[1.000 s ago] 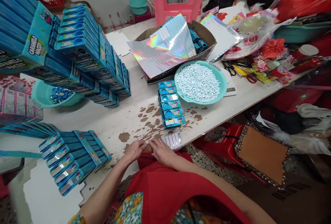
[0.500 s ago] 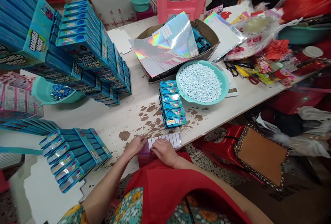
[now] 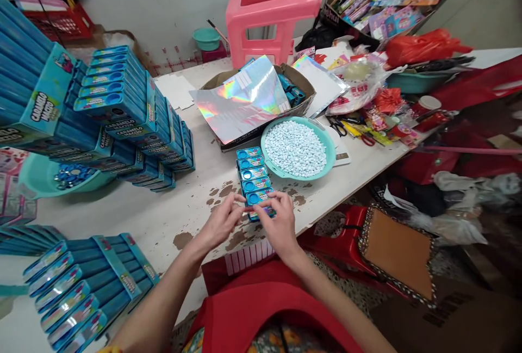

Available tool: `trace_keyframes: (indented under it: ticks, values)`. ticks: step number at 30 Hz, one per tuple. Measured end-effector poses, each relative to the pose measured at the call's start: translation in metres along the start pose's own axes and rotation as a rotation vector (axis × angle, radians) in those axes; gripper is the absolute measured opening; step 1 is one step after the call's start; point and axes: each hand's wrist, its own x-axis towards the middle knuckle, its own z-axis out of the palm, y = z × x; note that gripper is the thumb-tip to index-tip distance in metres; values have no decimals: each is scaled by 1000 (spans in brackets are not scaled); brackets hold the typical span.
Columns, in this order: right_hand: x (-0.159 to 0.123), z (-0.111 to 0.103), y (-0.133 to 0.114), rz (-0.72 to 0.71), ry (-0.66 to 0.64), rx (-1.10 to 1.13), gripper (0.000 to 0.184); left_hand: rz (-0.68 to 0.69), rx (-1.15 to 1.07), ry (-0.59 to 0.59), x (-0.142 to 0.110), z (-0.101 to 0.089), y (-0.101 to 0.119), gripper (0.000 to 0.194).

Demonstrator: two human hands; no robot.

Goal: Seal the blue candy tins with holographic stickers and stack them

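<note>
My left hand and my right hand meet over the near end of a row of blue candy packs marked "Caramelo Macizo". Thumbs and forefingers of both are pinched close together, tip to tip; whatever thin thing lies between them is too small to make out. Under my wrists, at the table's front edge, lies a sheet of pale label strips. Just beyond the packs stands a turquoise bowl of small pale-blue candies.
Tall stacks of blue packs rise on the left, with another bundle nearer me. Behind is a cardboard box topped by a shiny holographic sheet. Scissors and bags lie right; a red stool stands below.
Both hands have left the label sheet and moved forward over the front of the pack row, fingertips now brought together. The view has shifted, showing more of the back wall.
</note>
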Motion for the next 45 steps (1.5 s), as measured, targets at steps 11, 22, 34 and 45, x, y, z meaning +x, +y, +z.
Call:
trace_keyframes:
  ticks: [11, 22, 34, 45]
  values:
    - [14, -18, 8, 158, -16, 276, 20, 50, 46, -7, -6, -24, 40, 21]
    - [16, -7, -4, 318, -315, 362, 22, 66, 76, -137, 4, -13, 31, 16]
    - [30, 12, 22, 30, -63, -169, 11, 32, 19, -97, 44, -6, -4, 17]
    - [33, 21, 47, 288, -49, 105, 22, -214, -286, 144, 52, 29, -63, 28]
